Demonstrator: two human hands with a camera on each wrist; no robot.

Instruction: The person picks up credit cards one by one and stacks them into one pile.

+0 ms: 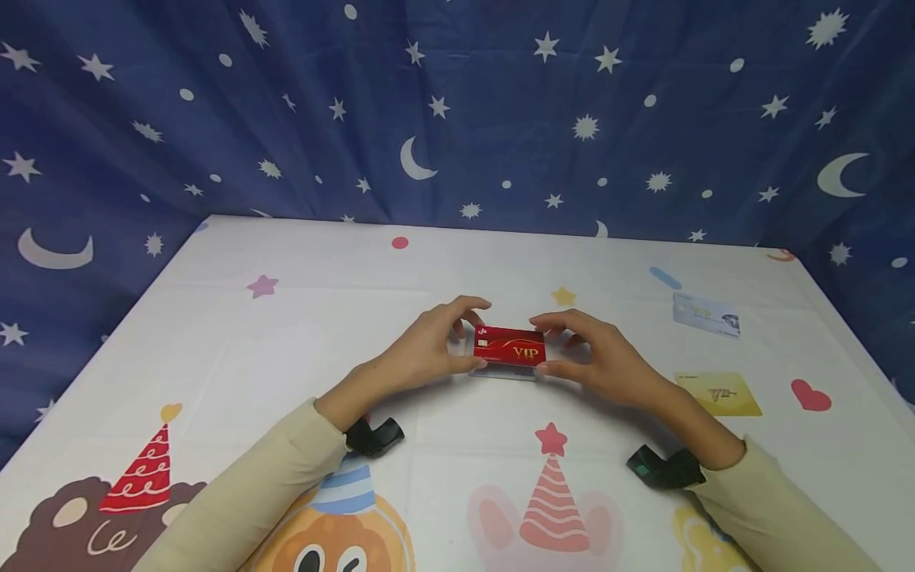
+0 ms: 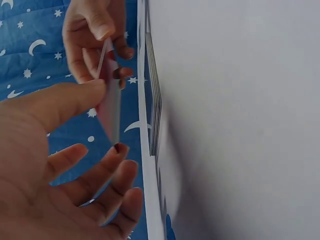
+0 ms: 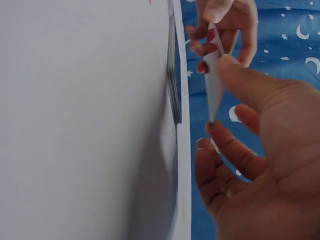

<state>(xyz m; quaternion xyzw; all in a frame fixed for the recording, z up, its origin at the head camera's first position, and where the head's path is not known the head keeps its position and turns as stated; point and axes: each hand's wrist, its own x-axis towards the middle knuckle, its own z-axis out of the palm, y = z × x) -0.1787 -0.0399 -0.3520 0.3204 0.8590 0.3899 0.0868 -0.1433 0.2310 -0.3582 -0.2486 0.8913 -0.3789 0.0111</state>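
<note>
Both hands pinch a red VIP card (image 1: 509, 346) by its two short ends. My left hand (image 1: 439, 338) has its thumb on the near corner and a fingertip at the far corner. At the opposite end my right hand (image 1: 596, 353) grips in the same manner. From the left wrist view the card (image 2: 109, 97) appears edge-on, raised off the table. Under it, a thin stack of cards (image 2: 154, 95) lies on the tablecloth. The stack (image 1: 503, 372) is mostly covered by the red card in the head view.
To the right lie a silver VIP card (image 1: 704, 315) and a gold card (image 1: 718, 395), apart from each other. The white tablecloth (image 1: 322, 342) carries printed cartoon figures and shapes. A blue curtain (image 1: 486, 103) with moons and stars hangs behind the table.
</note>
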